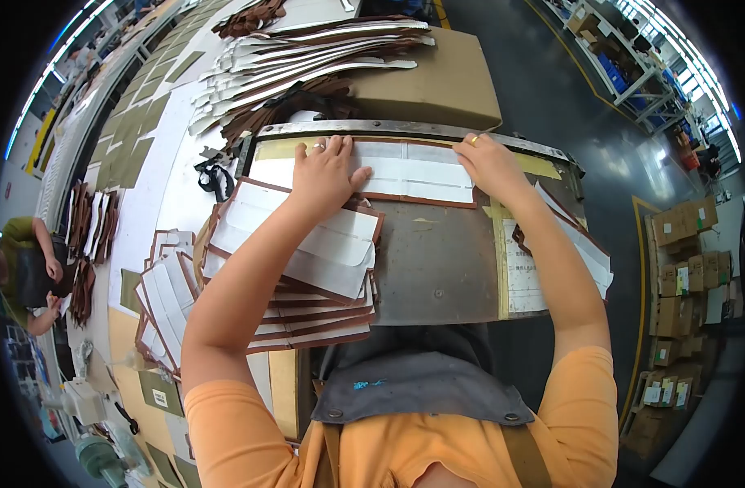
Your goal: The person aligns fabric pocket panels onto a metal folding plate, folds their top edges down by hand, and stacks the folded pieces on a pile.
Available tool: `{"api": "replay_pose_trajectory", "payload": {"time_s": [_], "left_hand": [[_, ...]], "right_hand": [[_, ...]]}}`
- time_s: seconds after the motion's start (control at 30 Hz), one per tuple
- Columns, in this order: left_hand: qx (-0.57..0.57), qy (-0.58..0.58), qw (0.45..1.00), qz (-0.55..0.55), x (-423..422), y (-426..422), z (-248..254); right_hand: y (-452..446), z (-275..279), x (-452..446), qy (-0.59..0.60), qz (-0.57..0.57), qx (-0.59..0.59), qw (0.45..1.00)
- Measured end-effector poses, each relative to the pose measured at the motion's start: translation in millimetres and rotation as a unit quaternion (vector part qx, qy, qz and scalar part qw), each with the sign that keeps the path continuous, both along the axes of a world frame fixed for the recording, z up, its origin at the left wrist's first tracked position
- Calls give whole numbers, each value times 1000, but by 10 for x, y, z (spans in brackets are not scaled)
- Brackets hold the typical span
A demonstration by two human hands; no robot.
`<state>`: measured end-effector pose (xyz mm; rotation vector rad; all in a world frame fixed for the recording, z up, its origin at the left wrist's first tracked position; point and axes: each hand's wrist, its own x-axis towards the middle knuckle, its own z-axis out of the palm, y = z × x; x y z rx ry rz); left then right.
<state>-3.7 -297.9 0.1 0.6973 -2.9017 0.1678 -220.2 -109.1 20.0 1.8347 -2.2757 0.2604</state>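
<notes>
A long white panel with brown leather-like edges point(421, 171) lies flat on a grey metal work plate point(437, 260), its far edge against a metal bar point(332, 127). My left hand point(327, 175) rests on the panel's left part, fingers spread and thumb out to the side. At the panel's right end is my right hand point(493, 167), with its fingers close together and closed over the edge. Below my left forearm lies a stack of similar brown-edged white panels point(323, 244). Another brown-edged piece point(579, 240) sits partly behind my right forearm.
A large cardboard box point(437, 81) stands behind the bar, beside a heap of white and brown strips point(307, 61). More panels point(165, 293) lie at the left. Another person's hand point(54, 268) is at the far left. Cartons point(685, 224) stand by the right aisle.
</notes>
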Motion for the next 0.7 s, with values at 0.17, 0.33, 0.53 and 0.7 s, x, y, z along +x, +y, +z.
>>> {"api": "replay_pose_trajectory", "payload": {"time_s": [0.17,0.33,0.53,0.7], "left_hand": [[54,-9,999,3,19,-21,85],[14,41,999,-20,33,-59,-59],[122,51,991,-34,85,-137,27],[198,95,964,-147,404,-11,293]], "right_hand": [[-62,61,362,-69,40,-52,995],[-54,40,1134,-156,150,-52,975],[-63,-77,1186,-66,153,-39,985],[-10,-134,1194,-39,159,-64,984]]}}
